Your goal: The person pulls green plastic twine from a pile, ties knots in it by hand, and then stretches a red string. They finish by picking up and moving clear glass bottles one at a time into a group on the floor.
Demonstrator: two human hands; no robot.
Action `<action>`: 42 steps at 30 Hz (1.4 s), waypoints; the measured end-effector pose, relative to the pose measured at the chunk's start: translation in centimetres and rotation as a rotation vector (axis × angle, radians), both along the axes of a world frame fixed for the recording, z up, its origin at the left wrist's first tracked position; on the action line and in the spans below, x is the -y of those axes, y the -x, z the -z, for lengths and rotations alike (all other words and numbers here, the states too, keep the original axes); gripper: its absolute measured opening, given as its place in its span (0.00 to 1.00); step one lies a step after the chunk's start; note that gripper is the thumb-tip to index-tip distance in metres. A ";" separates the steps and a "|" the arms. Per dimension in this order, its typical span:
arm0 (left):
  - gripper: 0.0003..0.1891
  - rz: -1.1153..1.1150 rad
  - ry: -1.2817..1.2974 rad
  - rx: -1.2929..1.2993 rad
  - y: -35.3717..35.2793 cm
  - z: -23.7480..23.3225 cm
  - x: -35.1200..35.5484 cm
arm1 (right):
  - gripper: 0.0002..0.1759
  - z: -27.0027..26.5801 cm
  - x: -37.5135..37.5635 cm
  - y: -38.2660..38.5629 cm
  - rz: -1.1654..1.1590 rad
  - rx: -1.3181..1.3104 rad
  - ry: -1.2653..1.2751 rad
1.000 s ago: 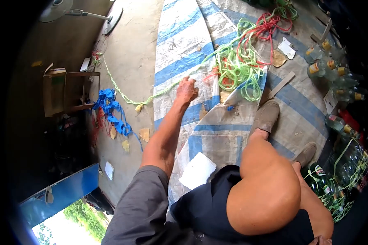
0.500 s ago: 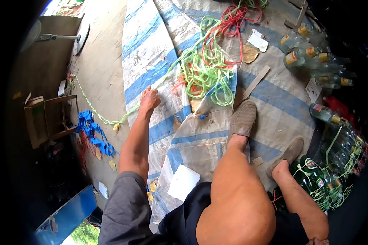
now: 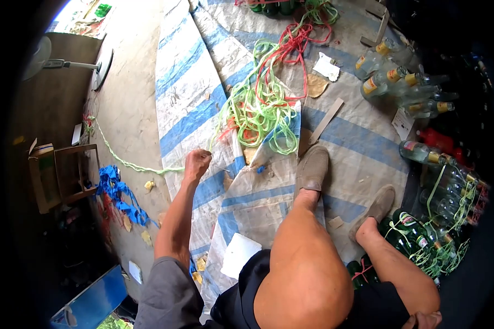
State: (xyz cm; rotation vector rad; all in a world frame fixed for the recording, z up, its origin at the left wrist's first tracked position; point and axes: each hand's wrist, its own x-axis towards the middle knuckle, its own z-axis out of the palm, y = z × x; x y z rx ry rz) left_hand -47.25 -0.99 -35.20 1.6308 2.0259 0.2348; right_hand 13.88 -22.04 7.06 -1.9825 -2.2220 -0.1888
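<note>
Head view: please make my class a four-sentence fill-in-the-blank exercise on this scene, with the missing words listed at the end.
1. The left hand is closed on a cord whose colour is light ____.
2. Besides that colour, the tangle holds strands that are ____.
3. The whitish sheet on the floor has ____ stripes.
4. In the picture, the clear bottles are to the ____ of the tangle.

Missing words: green; red; blue; right.
</note>
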 end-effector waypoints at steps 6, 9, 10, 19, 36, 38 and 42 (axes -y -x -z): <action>0.06 -0.111 -0.141 0.219 -1.9 -6.0 4.8 | 0.11 -0.3 0.9 -0.1 -0.035 -0.079 -0.034; 0.05 -0.105 -0.223 0.192 -3.2 -10.5 7.5 | 0.09 -1.0 1.1 0.7 -0.013 -0.074 -0.035; 0.05 -0.141 -0.212 0.225 -3.5 -11.9 8.6 | 0.09 -1.0 1.4 0.7 -0.015 -0.075 -0.048; 0.08 -0.247 -0.242 0.334 -4.1 -18.6 15.4 | 0.10 -0.6 3.8 0.2 0.010 -0.192 -0.033; 0.10 -0.226 -0.094 0.296 -3.7 -26.6 22.0 | 0.09 -0.2 5.5 0.5 -0.030 -0.227 -0.148; 0.09 -0.252 -0.119 0.316 -3.1 -26.9 21.7 | 0.09 0.0 5.7 0.5 -0.035 -0.219 -0.163; 0.07 -0.374 -0.299 0.513 -3.3 -28.9 21.3 | 0.09 0.2 6.0 0.6 -0.030 -0.217 -0.171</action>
